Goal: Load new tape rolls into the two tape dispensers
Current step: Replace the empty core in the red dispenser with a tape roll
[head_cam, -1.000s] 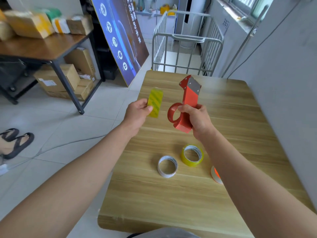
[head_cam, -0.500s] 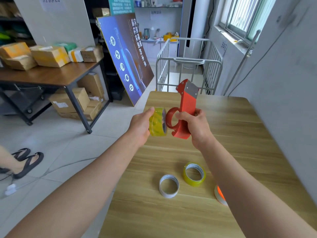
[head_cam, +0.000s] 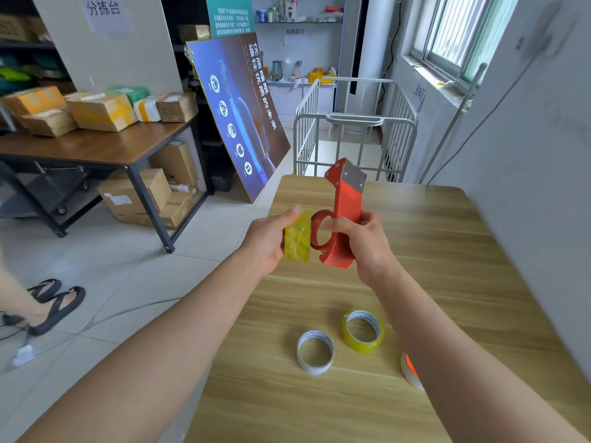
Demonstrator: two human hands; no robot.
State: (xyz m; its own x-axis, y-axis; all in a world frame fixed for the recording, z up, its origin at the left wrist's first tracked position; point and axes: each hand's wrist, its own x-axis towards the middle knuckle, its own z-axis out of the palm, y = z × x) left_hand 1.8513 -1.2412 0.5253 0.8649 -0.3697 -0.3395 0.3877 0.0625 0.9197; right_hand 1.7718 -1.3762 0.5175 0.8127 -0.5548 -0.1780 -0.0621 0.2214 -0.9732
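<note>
My left hand [head_cam: 268,244] fingers grip yellow tape roll [head_cam: 298,239], edge-on, just left of red dispenser [head_cam: 340,219]. Right hand [head_cam: 361,243] fingers wrapped round dispenser handle, both held above bench [head_cam: 447,251].

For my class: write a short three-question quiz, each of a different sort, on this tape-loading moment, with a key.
1. True or false: the right hand holds the red dispenser.
2. The yellow roll in the left hand is: A) lying on the table; B) beside the dispenser's hub ring; C) on the floor.
3. Fill in: the two rolls lying flat on the table are a yellow one and a ____ one.

Key: 1 true; 2 B; 3 white.
</note>
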